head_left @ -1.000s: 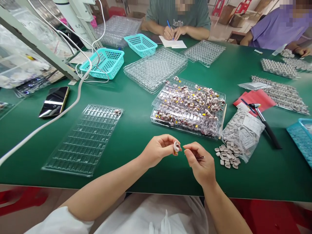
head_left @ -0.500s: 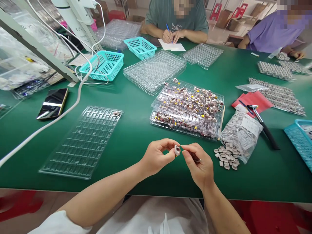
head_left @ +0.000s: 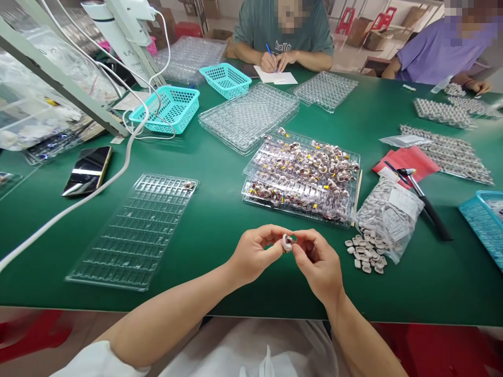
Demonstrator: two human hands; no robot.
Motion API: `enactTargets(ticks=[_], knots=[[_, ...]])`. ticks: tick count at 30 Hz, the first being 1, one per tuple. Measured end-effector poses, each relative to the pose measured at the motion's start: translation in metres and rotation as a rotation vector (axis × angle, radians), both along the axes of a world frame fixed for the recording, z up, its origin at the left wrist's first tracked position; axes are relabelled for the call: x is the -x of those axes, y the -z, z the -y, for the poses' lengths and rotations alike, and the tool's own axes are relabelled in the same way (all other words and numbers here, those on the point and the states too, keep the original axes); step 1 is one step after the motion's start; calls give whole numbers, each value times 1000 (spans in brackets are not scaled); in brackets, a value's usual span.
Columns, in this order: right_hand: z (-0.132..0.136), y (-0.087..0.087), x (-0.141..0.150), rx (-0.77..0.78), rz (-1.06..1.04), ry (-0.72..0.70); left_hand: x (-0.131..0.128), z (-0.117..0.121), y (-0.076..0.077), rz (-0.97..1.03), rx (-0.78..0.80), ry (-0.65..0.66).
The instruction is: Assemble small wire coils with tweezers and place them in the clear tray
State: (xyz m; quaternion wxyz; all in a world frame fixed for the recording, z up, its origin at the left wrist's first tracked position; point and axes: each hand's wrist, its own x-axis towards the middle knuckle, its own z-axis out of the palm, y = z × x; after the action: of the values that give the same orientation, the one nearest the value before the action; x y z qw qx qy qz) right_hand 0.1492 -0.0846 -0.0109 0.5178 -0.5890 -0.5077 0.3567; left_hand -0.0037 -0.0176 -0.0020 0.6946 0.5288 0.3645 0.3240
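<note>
Between the thumb and forefinger of my left hand (head_left: 254, 252) is a small whitish curved shell (head_left: 287, 243) with dark reddish parts inside. My right hand (head_left: 319, 262) is closed in a pinch at the shell's right edge, its thumb and fingertip on it. Whether a tiny part is also between those right fingertips, I cannot tell. Beyond my hands lie clear trays (head_left: 302, 207), overlapping, filled with similar shells that carry wires and yellow tags. To the left is a clear slotted tray (head_left: 121, 230), with one such piece (head_left: 188, 185) in its far right corner.
Right of my hands, a plastic bag (head_left: 393, 214) spills small beige caps (head_left: 367, 253) beside a black-handled hammer (head_left: 432, 209). A phone (head_left: 87, 171), a white cable (head_left: 129, 146) and turquoise baskets (head_left: 176, 112) are on the left. Across the table one person (head_left: 283, 50) writes; another (head_left: 440, 52) sits right.
My right fingertips have moved left, from just beside the shell onto its edge. The shell has turned slightly in my left fingers.
</note>
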Motion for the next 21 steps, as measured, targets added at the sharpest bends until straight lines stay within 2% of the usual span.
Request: enactTargets(ticks=[6, 16, 21], knots=[[0, 4, 5, 87, -115, -4, -3, 5, 4, -20, -51, 1], [0, 5, 3, 38, -93, 52, -3, 8, 8, 33, -213, 25], [1, 6, 2, 44, -121, 58, -5, 9, 5, 61, -213, 18]])
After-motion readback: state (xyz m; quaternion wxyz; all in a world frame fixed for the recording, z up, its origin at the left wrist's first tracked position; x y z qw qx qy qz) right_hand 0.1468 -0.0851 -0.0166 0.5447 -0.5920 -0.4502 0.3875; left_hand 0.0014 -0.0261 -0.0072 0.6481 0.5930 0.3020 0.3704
